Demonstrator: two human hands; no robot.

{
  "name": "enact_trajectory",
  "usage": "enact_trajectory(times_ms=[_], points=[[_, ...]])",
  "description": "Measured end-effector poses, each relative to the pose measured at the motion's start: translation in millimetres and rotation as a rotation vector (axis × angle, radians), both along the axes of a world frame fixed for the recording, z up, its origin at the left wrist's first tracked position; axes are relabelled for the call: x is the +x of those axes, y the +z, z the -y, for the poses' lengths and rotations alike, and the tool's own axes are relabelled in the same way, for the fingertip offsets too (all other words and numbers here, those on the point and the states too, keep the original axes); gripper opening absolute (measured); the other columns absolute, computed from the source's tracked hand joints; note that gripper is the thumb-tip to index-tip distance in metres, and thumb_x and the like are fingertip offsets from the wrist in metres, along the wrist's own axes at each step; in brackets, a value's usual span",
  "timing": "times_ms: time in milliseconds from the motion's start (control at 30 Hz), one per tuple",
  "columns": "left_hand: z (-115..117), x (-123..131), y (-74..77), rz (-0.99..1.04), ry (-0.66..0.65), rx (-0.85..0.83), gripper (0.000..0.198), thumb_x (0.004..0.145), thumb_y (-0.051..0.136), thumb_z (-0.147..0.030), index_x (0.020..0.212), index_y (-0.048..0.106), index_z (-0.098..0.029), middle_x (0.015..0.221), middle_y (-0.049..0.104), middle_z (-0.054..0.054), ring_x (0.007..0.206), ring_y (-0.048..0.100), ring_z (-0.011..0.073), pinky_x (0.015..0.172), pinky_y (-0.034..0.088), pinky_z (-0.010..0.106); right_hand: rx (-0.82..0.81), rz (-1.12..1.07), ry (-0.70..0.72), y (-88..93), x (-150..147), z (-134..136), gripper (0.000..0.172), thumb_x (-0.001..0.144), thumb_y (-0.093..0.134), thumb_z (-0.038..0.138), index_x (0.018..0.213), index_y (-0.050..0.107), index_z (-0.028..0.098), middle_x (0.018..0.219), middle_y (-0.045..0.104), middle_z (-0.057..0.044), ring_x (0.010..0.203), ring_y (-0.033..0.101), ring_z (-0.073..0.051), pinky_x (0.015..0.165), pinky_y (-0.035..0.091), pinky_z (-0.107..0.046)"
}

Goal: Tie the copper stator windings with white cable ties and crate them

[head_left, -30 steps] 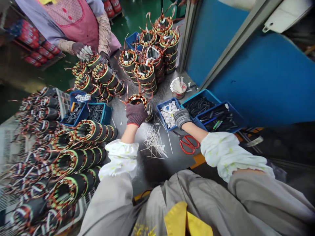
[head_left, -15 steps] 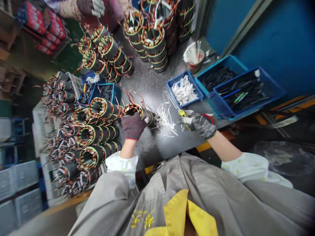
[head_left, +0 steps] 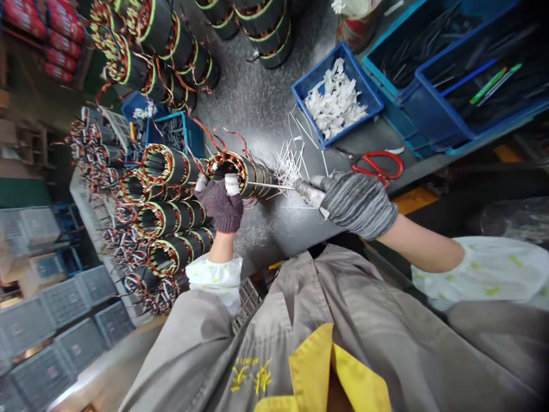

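My left hand (head_left: pixel 221 203), in a dark purple knit glove with white-wrapped fingertips, grips the near rim of a motor stator (head_left: pixel 253 174). The stator lies on its side on the grey table, with copper windings, black rings and loose reddish leads. My right hand (head_left: pixel 351 203), in a grey striped glove, is closed in a pinch on a thin white stick (head_left: pixel 272 185). That stick reaches left across the front of the stator towards my left hand. A loose pile of white sticks (head_left: pixel 289 166) lies just behind it. Red-handled scissors (head_left: pixel 377 166) rest beyond my right hand.
A blue tray of white scraps (head_left: pixel 338 131) stands behind the pile. Blue bins with black pieces (head_left: pixel 450 129) are at the right. More stators (head_left: pixel 171 220) lie in rows at the left, and others (head_left: pixel 266 34) stand stacked at the back. Grey crates (head_left: pixel 47 297) sit lower left.
My right hand has moved left, off the scissors, and a thin white stick now shows in its fingers. The left hand stays at the stator rim. The view has come closer.
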State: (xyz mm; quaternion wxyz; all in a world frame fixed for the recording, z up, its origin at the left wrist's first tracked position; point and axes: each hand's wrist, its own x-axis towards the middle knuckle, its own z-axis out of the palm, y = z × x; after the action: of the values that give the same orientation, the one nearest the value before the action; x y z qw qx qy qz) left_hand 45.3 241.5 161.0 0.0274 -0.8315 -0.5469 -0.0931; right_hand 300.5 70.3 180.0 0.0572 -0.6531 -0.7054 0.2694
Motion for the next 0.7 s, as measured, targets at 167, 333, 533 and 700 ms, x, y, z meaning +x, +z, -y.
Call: enact_trajectory(times_ms=[167, 333, 533, 700], points=[[-3, -3, -4.7, 0.01, 0.021, 0.041, 0.046, 0.105, 0.035, -0.039, 0.083, 0.073, -0.023, 0.084, 0.072, 0.008, 0.11, 0.072, 0.0292, 0.121, 0.042, 0.055, 0.01, -0.135, -0.084, -2.4, 2, 0, 0.053, 0.106, 0.043, 0.024, 0.155, 0.06, 0.021, 0.142, 0.069, -0.019, 0.12, 0.065, -0.038, 0.096, 0.053, -0.047], [-5, -1, -5.0, 0.008, 0.041, 0.057, 0.048, 0.103, 0.032, -0.039, 0.077, 0.069, -0.022, 0.08, 0.07, 0.009, 0.108, 0.072, 0.0297, 0.121, 0.04, 0.056, -0.092, -0.904, -0.425, -35.7, -47, -8, 0.05, 0.108, 0.046, 0.044, 0.146, 0.064, 0.019, 0.117, 0.077, -0.014, 0.092, 0.073, -0.023, 0.078, 0.061, -0.033], [-7, 0, -4.6, -0.006, 0.044, 0.09, 0.046, 0.102, 0.034, -0.038, 0.074, 0.066, -0.022, 0.079, 0.07, 0.009, 0.11, 0.071, 0.0289, 0.12, 0.041, 0.053, -0.101, -0.779, -0.466, -46.8, -65, -10, 0.057, 0.11, 0.04, 0.055, 0.153, 0.059, 0.022, 0.119, 0.077, -0.014, 0.091, 0.074, -0.024, 0.079, 0.061, -0.035], [-9, -3, -8.2, 0.067, -0.011, 0.112, 0.048, 0.105, 0.034, -0.042, 0.078, 0.068, -0.021, 0.084, 0.072, 0.011, 0.109, 0.07, 0.0286, 0.124, 0.036, 0.052, -0.093, -0.152, -0.229, -47.5, -7, 4, 0.057, 0.113, 0.034, 0.04, 0.165, 0.046, 0.021, 0.142, 0.068, -0.02, 0.118, 0.067, -0.037, 0.092, 0.052, -0.045]])
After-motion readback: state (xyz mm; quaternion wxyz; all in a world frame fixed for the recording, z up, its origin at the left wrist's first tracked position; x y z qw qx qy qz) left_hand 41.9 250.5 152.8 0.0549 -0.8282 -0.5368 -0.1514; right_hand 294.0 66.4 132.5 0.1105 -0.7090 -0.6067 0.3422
